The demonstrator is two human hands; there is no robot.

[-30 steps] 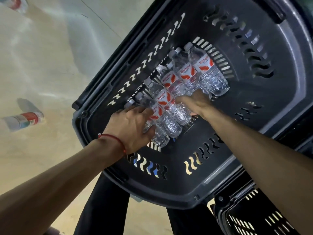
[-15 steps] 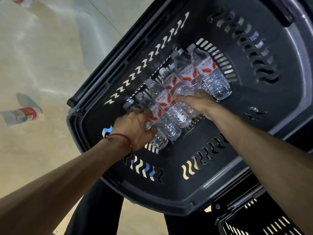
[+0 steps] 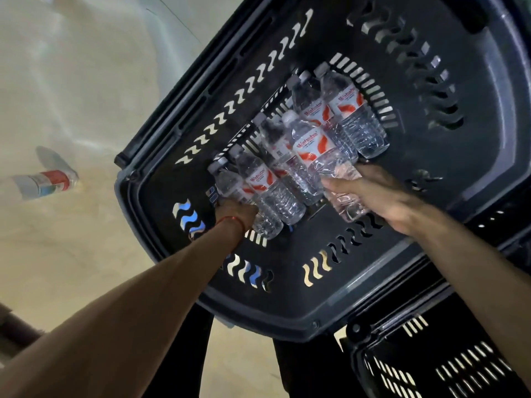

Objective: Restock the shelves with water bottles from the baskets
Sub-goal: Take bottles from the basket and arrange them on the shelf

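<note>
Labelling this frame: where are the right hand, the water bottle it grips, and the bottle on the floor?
right hand (image 3: 373, 193): head view, back of the hand.
gripped water bottle (image 3: 313, 145): head view, its label.
floor bottle (image 3: 43, 183): head view, its label.

Pale floor (image 3: 86, 268), dark slotted basket (image 3: 485, 168) on it, second basket (image 3: 431, 366) beside, one bottle (image 3: 43, 183) lying apart at left

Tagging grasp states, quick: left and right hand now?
Left hand: grips the leftmost bottle.
Right hand: grips the middle bottle.
</note>
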